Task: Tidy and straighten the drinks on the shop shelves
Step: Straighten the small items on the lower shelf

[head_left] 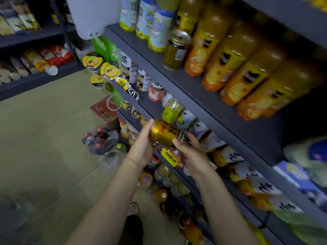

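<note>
A gold drink can (165, 132) lies tilted between both hands, in front of the middle shelf (155, 106). My left hand (142, 145) grips its left end and underside, and my right hand (192, 154) pinches its right end with thumb and fingers. On the upper shelf (203, 89) stands a row of orange juice bottles (230, 64), a single gold-lidded can (176, 50) and several pale blue bottles (154, 22). Green and white-labelled bottles (172, 109) fill the middle shelf behind the can.
Lower shelves hold more bottles (254, 184) and a yellow price tag (169, 157). Bagged bottles (100, 140), a red box (104, 108) and loose bottles (161, 195) sit on the floor by the shelf foot. Snack shelves (31, 57) stand at the far left. My shoe (132, 208) shows below.
</note>
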`<act>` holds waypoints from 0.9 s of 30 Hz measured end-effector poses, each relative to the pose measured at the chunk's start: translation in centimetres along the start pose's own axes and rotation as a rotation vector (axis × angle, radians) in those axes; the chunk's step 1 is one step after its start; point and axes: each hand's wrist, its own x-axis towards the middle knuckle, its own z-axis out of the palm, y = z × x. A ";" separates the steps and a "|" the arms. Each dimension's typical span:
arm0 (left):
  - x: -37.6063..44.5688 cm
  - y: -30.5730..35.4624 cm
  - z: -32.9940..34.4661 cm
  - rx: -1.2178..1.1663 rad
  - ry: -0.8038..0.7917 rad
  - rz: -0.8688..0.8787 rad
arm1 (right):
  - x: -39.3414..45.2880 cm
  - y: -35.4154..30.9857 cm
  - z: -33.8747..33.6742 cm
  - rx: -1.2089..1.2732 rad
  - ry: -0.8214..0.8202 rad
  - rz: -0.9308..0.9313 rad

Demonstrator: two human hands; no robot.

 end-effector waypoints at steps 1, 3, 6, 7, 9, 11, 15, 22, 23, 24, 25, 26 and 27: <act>-1.2 -0.9 1.6 0.041 -0.033 0.014 | -1.8 0.2 -1.3 0.010 0.018 -0.027; -4.1 -2.8 4.6 0.159 -0.094 0.045 | -5.9 0.4 -4.0 0.027 0.078 -0.090; -9.8 -6.1 9.4 0.364 -0.157 0.075 | -14.0 0.4 -8.6 0.086 0.212 -0.167; -12.1 -7.3 11.1 0.427 -0.180 0.095 | -17.0 0.4 -10.3 0.101 0.250 -0.199; -17.0 -9.8 15.0 0.483 -0.234 0.126 | -23.2 0.5 -13.8 0.125 0.305 -0.265; -22.1 -12.5 19.2 0.455 -0.288 0.146 | -29.4 0.4 -17.2 0.134 0.359 -0.314; -31.6 -16.3 27.4 0.406 -0.433 0.196 | -40.9 -0.9 -23.3 0.140 0.422 -0.461; -42.2 -19.2 40.7 0.376 -0.708 0.314 | -54.0 -4.9 -31.1 0.177 0.556 -0.695; -43.0 -19.6 42.4 0.377 -0.746 0.333 | -55.4 -5.3 -32.2 0.171 0.577 -0.721; -43.8 -20.1 44.0 0.376 -0.778 0.348 | -56.7 -5.9 -33.2 0.161 0.598 -0.755; -44.3 -20.5 45.6 0.370 -0.804 0.358 | -57.8 -6.4 -34.3 0.140 0.622 -0.792; -44.9 -21.0 47.0 0.361 -0.823 0.364 | -58.8 -6.9 -35.5 0.112 0.654 -0.826; -45.2 -21.5 48.5 0.353 -0.837 0.373 | -59.6 -7.5 -36.6 0.080 0.686 -0.860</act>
